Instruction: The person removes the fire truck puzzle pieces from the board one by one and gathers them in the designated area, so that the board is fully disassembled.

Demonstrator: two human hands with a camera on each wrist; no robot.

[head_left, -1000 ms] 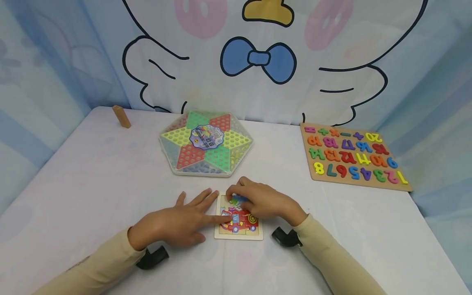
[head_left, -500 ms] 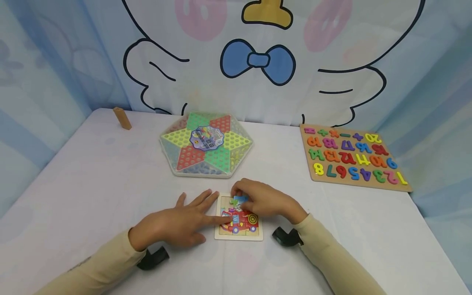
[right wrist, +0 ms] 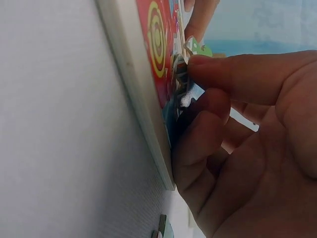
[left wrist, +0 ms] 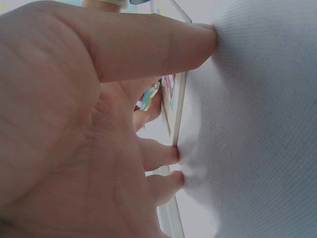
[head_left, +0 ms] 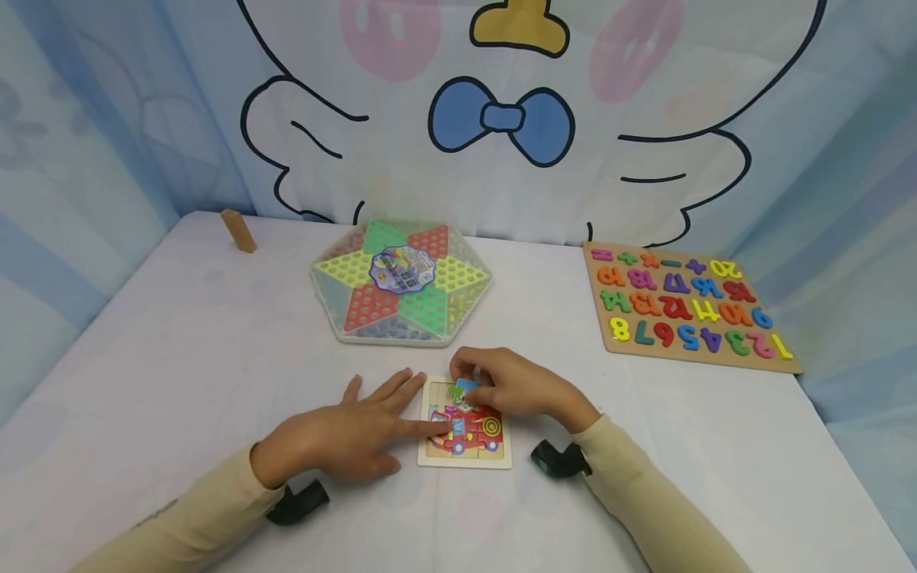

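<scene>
A small jigsaw puzzle in a pale wooden frame [head_left: 466, 463] lies on the table, with a red vehicle picture [head_left: 474, 426]. My right hand [head_left: 521, 386] pinches a blue-and-green puzzle piece [head_left: 467, 384] between thumb and fingers over the far part of the frame. In the right wrist view the piece [right wrist: 204, 50] is tilted above the board, partly hidden by the thumb. My left hand [head_left: 344, 436] lies spread at the frame's left side, its index finger stretched onto the picture. In the left wrist view its thumb [left wrist: 198, 44] touches the cloth.
Behind the puzzle lies a hexagonal Chinese checkers set [head_left: 401, 310] with a clear cover. A wooden number board [head_left: 691, 306] sits at the right. One wooden block [head_left: 239, 231] stands near the far left corner. A patterned curtain [head_left: 501, 191] hangs behind the white-covered table [head_left: 215, 358].
My right hand's fingers have shifted slightly right and drawn the piece with them, showing more bare board at the far left of the frame. The left hand has stayed in place.
</scene>
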